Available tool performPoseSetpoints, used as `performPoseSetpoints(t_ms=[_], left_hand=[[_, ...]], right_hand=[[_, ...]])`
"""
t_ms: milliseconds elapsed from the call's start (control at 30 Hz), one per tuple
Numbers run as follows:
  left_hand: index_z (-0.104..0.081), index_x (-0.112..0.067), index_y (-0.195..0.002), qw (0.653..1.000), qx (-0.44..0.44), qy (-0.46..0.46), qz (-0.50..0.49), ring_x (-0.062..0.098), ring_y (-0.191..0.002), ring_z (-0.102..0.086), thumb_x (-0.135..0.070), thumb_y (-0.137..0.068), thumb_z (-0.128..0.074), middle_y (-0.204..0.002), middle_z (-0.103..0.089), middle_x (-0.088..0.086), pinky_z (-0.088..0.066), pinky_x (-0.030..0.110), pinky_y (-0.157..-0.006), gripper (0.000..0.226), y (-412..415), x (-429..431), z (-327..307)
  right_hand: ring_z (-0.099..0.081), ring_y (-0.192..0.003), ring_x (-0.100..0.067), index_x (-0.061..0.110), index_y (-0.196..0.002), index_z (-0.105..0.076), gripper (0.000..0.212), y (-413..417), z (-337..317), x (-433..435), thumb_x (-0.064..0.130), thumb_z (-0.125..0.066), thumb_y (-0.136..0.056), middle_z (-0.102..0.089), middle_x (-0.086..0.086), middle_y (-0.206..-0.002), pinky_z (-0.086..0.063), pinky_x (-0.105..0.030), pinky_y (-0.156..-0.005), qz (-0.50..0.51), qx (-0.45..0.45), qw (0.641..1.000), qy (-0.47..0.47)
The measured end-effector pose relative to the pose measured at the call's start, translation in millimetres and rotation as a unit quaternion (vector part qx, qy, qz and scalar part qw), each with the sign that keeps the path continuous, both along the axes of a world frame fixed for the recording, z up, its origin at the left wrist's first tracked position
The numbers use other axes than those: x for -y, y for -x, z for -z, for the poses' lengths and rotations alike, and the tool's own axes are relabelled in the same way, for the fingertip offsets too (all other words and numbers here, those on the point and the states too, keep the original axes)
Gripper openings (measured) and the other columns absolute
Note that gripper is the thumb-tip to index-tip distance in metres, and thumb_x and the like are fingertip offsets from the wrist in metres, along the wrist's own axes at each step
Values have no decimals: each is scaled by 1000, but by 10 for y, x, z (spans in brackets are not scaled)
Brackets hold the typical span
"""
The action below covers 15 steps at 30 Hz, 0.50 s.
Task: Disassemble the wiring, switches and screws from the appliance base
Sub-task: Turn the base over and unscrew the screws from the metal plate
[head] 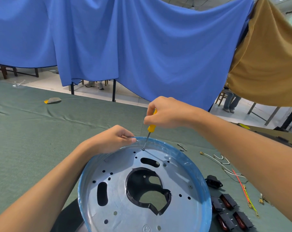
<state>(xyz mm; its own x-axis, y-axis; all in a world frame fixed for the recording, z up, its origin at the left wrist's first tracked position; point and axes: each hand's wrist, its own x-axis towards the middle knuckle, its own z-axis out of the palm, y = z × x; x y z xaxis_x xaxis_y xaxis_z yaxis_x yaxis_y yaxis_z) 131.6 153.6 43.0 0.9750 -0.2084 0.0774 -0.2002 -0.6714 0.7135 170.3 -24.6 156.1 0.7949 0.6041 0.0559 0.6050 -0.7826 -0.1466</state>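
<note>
**Silver, Blue and Yellow on Green**

The round silver metal appliance base was pale grey-silver, ringed by bright blue film along its rim. A glossy black plastic collar lined its centre hole. The slim steel-shafted screwdriver had a bright yellow handle. The cloth-covered tabletop was plain muted green. Near its right edge lay black rectangular rocker switches with dark red faces, a black plastic socket, thin white wires, a red wire and a yellow-green wire. Beyond the far edge hung a plain blue draped cloth and a plain tan draped cloth.
</note>
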Motion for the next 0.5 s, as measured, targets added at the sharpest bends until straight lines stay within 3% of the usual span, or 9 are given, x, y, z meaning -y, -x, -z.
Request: performPoseSetpoints(t_ms=[67,100,200,267,400,433,500], left_hand=[[-67,3,-91,1000,1,4,0,16,-62,-29,-30,-100,-52,-67,-34,2,-24,28,-59,37,6,5,-5],[-68,1,-91,1000,1,4,-1,15,-62,-29,-30,-100,-52,-67,-35,2,-25,28,-59,36,10,8,-7],[-70,-3,-91,1000,0,5,-2,14,-62,-31,-30,-100,-52,-67,-38,1,-26,27,-60,34,18,14,-12],[-68,0,-92,1000,-2,4,-3,15,-63,-31,-31,-100,-51,-68,-37,3,-26,28,-61,37,19,14,-12],[-70,-3,-92,1000,-4,7,-4,16,-63,-31,-31,-100,-52,-68,-37,4,-26,28,-61,35,18,11,-16],[-70,-4,-91,1000,-4,7,-4,16,-63,-31,-31,-100,-52,-68,-37,4,-26,28,-61,34,19,12,-19],[-69,0,-94,1000,-7,4,-2,16,-64,-32,-32,-100,-51,-70,-40,4,-27,28,-62,37,16,13,-17]], right_hand=[[-52,-68,-21,7,-81,-64,49,-20,20,-18,55,-57,-89,-56,-1,-69,-38,-30,-58,10,21,1000,1],[-52,-68,-21,8,-79,-63,47,-24,21,-19,53,-57,-90,-56,-2,-69,-38,-30,-58,8,25,1000,-1],[-53,-68,-8,22,-81,-66,13,-13,-11,-3,35,-65,-85,-60,6,-76,-36,-24,-52,-20,1,1000,-12],[-51,-63,-4,27,-82,-66,7,-2,-29,3,33,-65,-83,-59,10,-73,-34,-23,-49,-20,-12,1000,-14],[-43,-56,-17,2,-88,-66,52,-17,8,-13,53,-57,-89,-47,0,-61,-32,-26,-51,15,-16,999,-46],[-41,-57,-18,-1,-90,-65,53,-20,15,-10,52,-57,-90,-46,-3,-62,-31,-27,-51,19,-8,999,-44],[-44,-61,-16,5,-90,-69,36,-21,20,3,40,-61,-88,-54,-6,-68,-34,-27,-51,14,-4,999,-31]])
